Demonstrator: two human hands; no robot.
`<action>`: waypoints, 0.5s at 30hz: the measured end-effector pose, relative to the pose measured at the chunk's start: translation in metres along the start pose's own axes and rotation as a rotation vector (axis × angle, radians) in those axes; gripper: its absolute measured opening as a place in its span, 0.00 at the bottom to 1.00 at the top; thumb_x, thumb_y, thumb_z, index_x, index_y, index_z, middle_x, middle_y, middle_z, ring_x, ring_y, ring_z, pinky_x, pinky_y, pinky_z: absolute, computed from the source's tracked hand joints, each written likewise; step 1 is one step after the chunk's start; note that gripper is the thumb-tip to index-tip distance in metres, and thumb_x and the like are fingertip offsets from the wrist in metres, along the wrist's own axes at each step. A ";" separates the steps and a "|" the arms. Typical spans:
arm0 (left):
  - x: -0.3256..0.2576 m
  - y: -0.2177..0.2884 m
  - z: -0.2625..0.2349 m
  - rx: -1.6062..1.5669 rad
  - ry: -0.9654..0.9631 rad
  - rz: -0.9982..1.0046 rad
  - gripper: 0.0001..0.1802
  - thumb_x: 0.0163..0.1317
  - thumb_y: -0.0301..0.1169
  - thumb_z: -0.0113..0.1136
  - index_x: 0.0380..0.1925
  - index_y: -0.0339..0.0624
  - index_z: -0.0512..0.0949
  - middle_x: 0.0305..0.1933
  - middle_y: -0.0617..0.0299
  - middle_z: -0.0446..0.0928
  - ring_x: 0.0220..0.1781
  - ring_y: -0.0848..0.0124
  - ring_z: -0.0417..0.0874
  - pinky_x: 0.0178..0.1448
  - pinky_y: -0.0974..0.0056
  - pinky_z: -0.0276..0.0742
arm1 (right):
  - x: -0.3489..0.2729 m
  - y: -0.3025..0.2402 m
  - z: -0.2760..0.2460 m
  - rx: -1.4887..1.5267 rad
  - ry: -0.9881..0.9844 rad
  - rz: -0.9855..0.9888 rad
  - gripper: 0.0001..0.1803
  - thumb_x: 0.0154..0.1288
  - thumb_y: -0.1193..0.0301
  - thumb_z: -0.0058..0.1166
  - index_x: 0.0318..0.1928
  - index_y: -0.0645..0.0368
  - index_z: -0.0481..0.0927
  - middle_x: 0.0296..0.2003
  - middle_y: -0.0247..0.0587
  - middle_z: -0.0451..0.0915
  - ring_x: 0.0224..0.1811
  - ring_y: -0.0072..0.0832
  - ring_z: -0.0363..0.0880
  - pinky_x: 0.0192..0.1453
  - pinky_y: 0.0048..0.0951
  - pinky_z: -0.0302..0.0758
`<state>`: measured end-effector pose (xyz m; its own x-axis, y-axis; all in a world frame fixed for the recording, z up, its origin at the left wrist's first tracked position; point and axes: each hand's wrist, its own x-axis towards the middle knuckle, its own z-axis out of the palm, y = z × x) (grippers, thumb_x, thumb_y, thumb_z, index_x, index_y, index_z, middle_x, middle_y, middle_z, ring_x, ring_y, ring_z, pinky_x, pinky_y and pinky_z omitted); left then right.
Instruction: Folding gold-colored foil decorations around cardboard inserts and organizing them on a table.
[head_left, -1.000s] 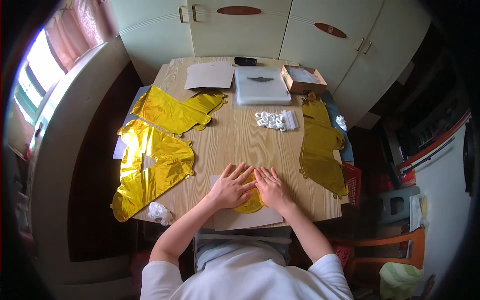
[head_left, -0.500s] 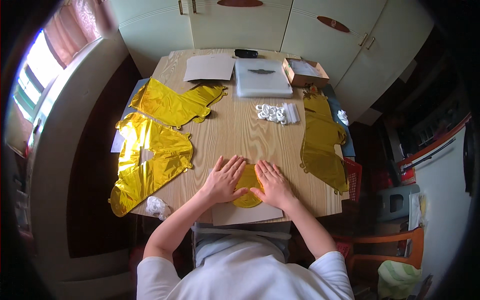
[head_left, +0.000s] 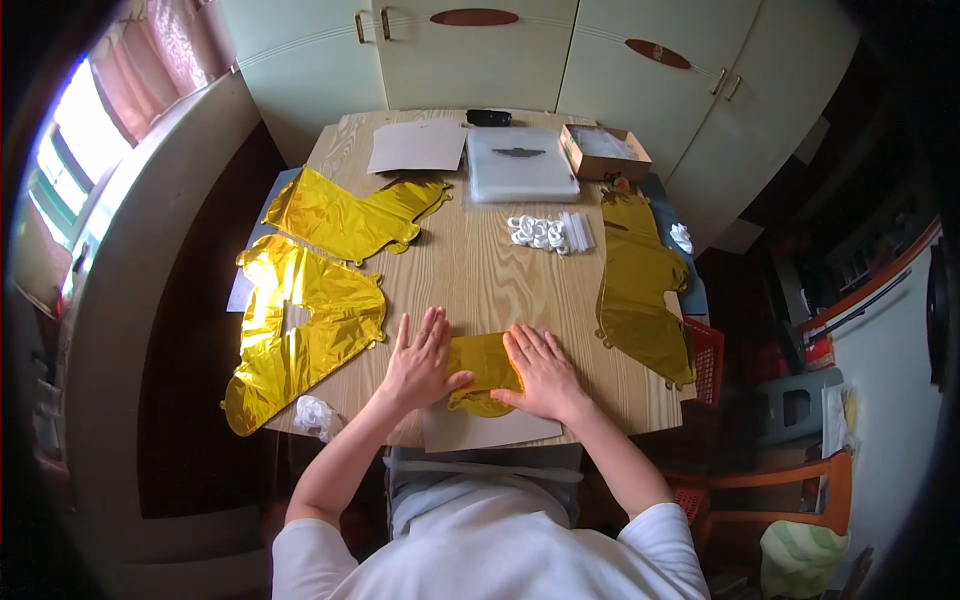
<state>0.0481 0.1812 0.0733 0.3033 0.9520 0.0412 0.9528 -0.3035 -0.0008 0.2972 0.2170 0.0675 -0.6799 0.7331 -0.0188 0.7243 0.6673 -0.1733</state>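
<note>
A folded gold foil balloon (head_left: pixel 482 362) lies flat on a grey-white card sheet (head_left: pixel 490 431) at the table's near edge. My left hand (head_left: pixel 420 362) rests flat at the foil's left side, its fingers stretched out and pointing away from me. Across from it, my right hand (head_left: pixel 540 372) presses flat on the foil's right edge, fingers extended. Both thumbs point inward over the foil. The part of the foil under my palms is hidden.
Flat gold foil balloons lie at the far left (head_left: pixel 345 215), near left (head_left: pixel 305 325) and right (head_left: pixel 645 285). Behind are white ribbon coils (head_left: pixel 538 234), clear tubes (head_left: pixel 577 232), a card stack (head_left: pixel 415 148), clear bags (head_left: pixel 522 170) and an open cardboard box (head_left: pixel 606 155). Crumpled white plastic (head_left: pixel 317 417) lies front left.
My left hand has slid to the left, uncovering more of the folded foil. My right hand has stayed nearly in place. The view has tilted slightly.
</note>
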 end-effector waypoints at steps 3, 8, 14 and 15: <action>0.012 0.024 -0.001 -0.164 0.024 0.166 0.43 0.69 0.58 0.40 0.68 0.29 0.58 0.76 0.42 0.51 0.80 0.52 0.46 0.79 0.45 0.39 | 0.001 -0.001 -0.001 0.005 0.001 -0.004 0.53 0.63 0.35 0.44 0.73 0.64 0.51 0.75 0.50 0.48 0.79 0.38 0.42 0.80 0.45 0.38; 0.022 0.040 0.010 -0.260 0.031 0.264 0.38 0.70 0.50 0.41 0.72 0.35 0.54 0.76 0.45 0.52 0.79 0.54 0.48 0.79 0.49 0.43 | -0.002 0.001 0.006 -0.013 0.151 -0.027 0.48 0.61 0.40 0.50 0.70 0.65 0.60 0.72 0.50 0.57 0.77 0.37 0.51 0.79 0.48 0.42; 0.021 0.041 0.013 -0.198 0.028 0.264 0.35 0.69 0.47 0.42 0.72 0.43 0.55 0.76 0.46 0.52 0.79 0.54 0.49 0.78 0.46 0.43 | -0.040 -0.028 -0.010 -0.072 0.461 -0.270 0.29 0.60 0.53 0.59 0.55 0.61 0.79 0.57 0.43 0.77 0.64 0.32 0.71 0.73 0.50 0.57; 0.021 0.041 0.015 -0.192 0.031 0.275 0.35 0.69 0.47 0.43 0.73 0.45 0.55 0.76 0.46 0.52 0.79 0.54 0.49 0.78 0.45 0.42 | -0.052 -0.037 -0.012 -0.039 0.437 -0.316 0.29 0.59 0.53 0.60 0.53 0.60 0.80 0.57 0.42 0.77 0.63 0.31 0.71 0.72 0.49 0.59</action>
<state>0.0939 0.1888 0.0596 0.5450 0.8329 0.0960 0.8151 -0.5532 0.1719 0.3075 0.1558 0.0864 -0.7602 0.4771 0.4409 0.5020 0.8622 -0.0674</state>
